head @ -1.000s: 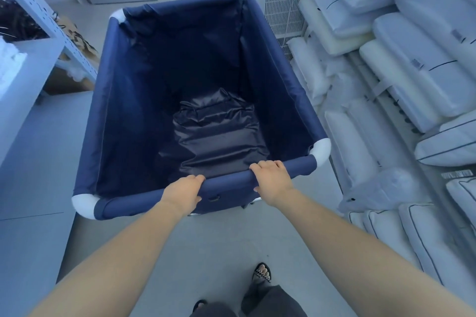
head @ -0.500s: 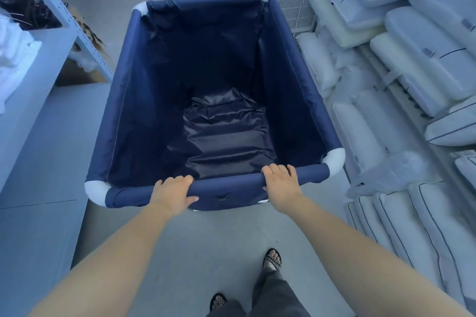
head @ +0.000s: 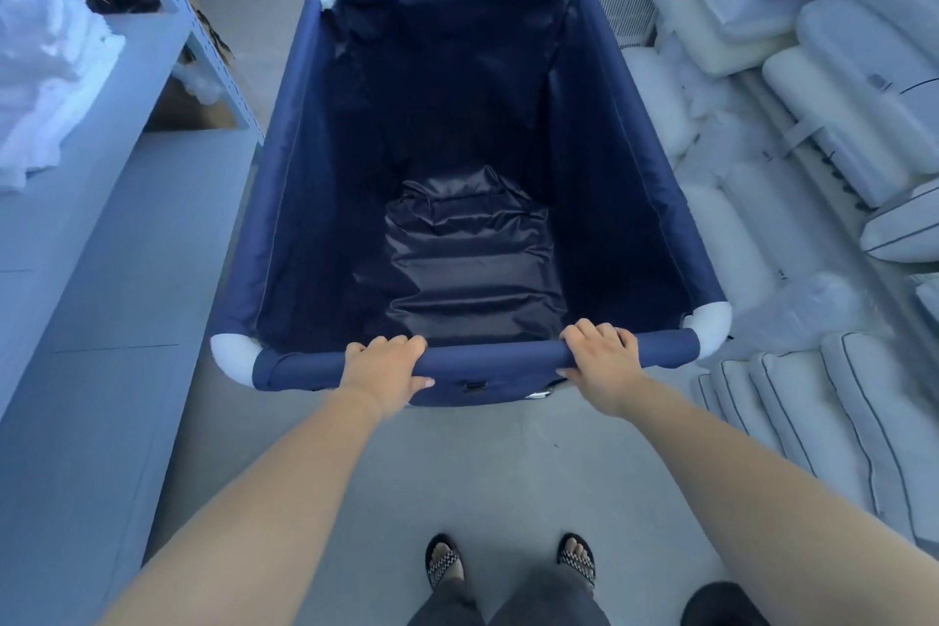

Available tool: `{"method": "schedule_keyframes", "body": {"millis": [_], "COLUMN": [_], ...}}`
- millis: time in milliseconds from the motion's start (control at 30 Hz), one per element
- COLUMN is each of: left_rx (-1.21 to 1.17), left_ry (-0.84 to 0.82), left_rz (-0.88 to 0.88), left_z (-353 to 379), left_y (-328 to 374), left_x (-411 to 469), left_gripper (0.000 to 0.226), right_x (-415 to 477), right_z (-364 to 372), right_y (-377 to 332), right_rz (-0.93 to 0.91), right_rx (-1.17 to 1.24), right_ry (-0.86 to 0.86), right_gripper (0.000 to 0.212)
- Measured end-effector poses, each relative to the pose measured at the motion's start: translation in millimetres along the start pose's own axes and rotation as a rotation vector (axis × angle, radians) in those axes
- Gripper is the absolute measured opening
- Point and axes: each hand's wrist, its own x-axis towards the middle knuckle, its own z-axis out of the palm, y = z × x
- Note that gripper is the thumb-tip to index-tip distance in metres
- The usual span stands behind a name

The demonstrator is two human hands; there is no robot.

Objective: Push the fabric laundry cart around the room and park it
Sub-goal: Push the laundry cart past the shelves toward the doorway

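Navy fabric cart, judged light and soft-walled, is best steered by its padded near rail, gripped by left hand and right hand.

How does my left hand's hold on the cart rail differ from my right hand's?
The left hand sits nearer the middle of the laundry cart's near rail; the right hand sits closer to its white corner cap. The left thumb points rightward under the rail; the right thumb points leftward. Both wrap fingers over the rail.

Cool, bluish, even light with soft shadows, sharp focus throughout, and wide-angle bending at the edges
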Motion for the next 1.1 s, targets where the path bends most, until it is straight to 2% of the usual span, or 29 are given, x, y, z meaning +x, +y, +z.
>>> {"method": "schedule_keyframes", "body": {"millis": [400, 667, 800, 933, 1000, 1100], "left_rx": [0.029, -0.079, -0.042, 0.02, 0.047, 0.015], "left_ry": [-0.053, -0.114, -0.02, 0.027, 0.038, 0.062], "left_rz": [-0.072, -0.069, 0.02, 0.057, 0.07, 0.071], "left_z": [20, 34, 41, 50, 52, 58], "left_y": [76, 152, 175, 187, 192, 197], "left_x": [-32, -44, -47, -41, -35, -30], "left_gripper": [0.036, 0.037, 0.045, 0.049, 0.048, 0.042], "right_x": [-37, -65, -66, -64, -60, -50], "right_z": [-7, -14, -23, -17, -14, -12], "right_y": [58, 134, 164, 180, 186, 196], "right_rz": [-0.01, -0.181, -0.216, -0.29, -0.335, -0.383], "right_rx": [0.113, -0.036, -0.138, -0.169, -0.16, -0.134], "right_ry": [-0.121, -0.209, -0.282, -0.2, -0.127, -0.128], "right_gripper": [0.027, 0.032, 0.038, 0.048, 0.047, 0.045]}}
